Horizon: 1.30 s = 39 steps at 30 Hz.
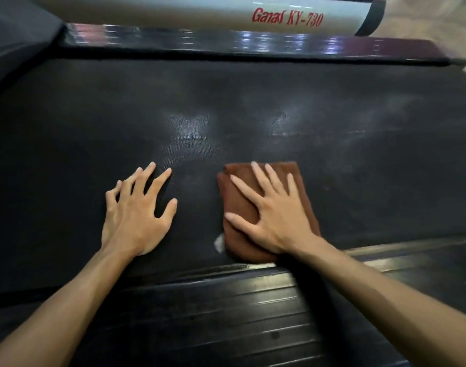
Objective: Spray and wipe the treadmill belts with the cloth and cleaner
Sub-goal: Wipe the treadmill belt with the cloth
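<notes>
While the right hand (pixel 275 210) presses flat, fingers spread, on the folded brown cloth (pixel 266 207) near the belt's (pixel 253 102) near edge, the left hand (pixel 136 210) rests spread and empty beside it. Wet sheen farther along suggests spraying is done here; wiping seems underway, with damp patches left. No cleaner bottle shows.

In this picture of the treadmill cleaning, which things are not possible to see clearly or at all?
- Cleaner bottle: not in the head view at all.
- Brown cloth: its middle is covered by the right hand, and so is the belt under it.
- White patch beside the cloth: too small to tell whether it is foam or a tag.
- Treadmill belt: cut off by the left and right edges.
- Far side rail: blurred by motion.
- Left hand: palm contact with the belt is hidden.
</notes>
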Available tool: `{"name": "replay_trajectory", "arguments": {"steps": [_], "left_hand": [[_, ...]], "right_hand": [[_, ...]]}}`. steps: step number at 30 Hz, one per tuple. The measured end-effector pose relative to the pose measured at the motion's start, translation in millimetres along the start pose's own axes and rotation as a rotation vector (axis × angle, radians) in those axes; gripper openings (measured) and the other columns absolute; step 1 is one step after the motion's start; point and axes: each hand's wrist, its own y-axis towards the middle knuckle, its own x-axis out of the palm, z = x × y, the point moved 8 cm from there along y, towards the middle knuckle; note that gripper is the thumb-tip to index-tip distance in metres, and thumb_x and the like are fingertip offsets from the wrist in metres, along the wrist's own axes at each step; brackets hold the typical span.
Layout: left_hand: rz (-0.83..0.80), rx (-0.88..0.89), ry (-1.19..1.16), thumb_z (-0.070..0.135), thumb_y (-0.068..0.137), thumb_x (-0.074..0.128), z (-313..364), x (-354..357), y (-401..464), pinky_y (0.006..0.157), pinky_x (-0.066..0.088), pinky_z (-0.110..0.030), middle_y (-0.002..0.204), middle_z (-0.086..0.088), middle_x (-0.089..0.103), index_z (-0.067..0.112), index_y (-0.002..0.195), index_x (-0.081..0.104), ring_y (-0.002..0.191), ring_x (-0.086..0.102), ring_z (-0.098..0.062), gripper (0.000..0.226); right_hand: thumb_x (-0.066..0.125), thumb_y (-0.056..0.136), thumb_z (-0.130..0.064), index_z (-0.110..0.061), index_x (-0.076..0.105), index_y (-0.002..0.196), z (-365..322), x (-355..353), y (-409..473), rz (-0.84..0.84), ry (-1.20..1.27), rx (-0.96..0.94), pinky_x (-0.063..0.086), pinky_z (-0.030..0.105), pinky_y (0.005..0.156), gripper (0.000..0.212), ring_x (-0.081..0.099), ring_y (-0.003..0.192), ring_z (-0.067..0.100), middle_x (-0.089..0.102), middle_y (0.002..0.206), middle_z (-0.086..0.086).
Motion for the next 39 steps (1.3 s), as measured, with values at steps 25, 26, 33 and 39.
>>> {"name": "replay_trajectory", "arguments": {"steps": [25,26,33,39], "left_hand": [[-0.012,0.001,-0.005,0.066,0.09,0.02,0.1,-0.6,1.9,0.118,0.021,-0.05,0.168,0.004,0.022,0.039,0.158,0.028,0.153,0.018,-0.021,0.073],[-0.009,0.003,0.0,0.066,0.09,0.02,-0.4,-0.1,1.6,0.117,0.022,-0.05,0.168,0.004,0.022,0.039,0.158,0.029,0.153,0.019,-0.022,0.073],[-0.011,-0.003,0.013,0.066,0.091,0.02,0.2,3.1,0.4,0.117,0.018,-0.049,0.169,0.004,0.019,0.041,0.159,0.025,0.154,0.015,-0.021,0.073],[0.0,0.002,-0.015,0.066,0.09,0.022,-0.2,0.6,0.4,0.117,0.021,-0.051,0.168,0.004,0.022,0.04,0.157,0.029,0.154,0.017,-0.021,0.072]], "right_hand": [[0.026,0.089,-0.085,-0.049,0.014,0.162,4.9,2.9,84.2,-0.075,0.042,0.132,-0.006,0.063,0.123,0.082,-0.005,0.16,0.029,-0.001,0.174,0.004],[0.026,0.088,-0.086,-0.05,0.016,0.161,-13.0,2.9,66.3,-0.058,0.04,0.045,-0.005,0.063,0.124,0.082,-0.003,0.16,0.028,0.002,0.174,0.004],[0.02,0.081,-0.092,-0.054,0.015,0.16,66.3,-5.7,28.4,-0.046,0.05,0.269,-0.003,0.06,0.126,0.087,-0.003,0.16,0.022,0.002,0.174,-0.001],[0.024,0.086,-0.088,-0.049,0.014,0.162,17.3,3.2,112.7,-0.093,0.048,0.155,-0.007,0.063,0.123,0.086,-0.006,0.16,0.028,-0.001,0.174,0.004]]}}
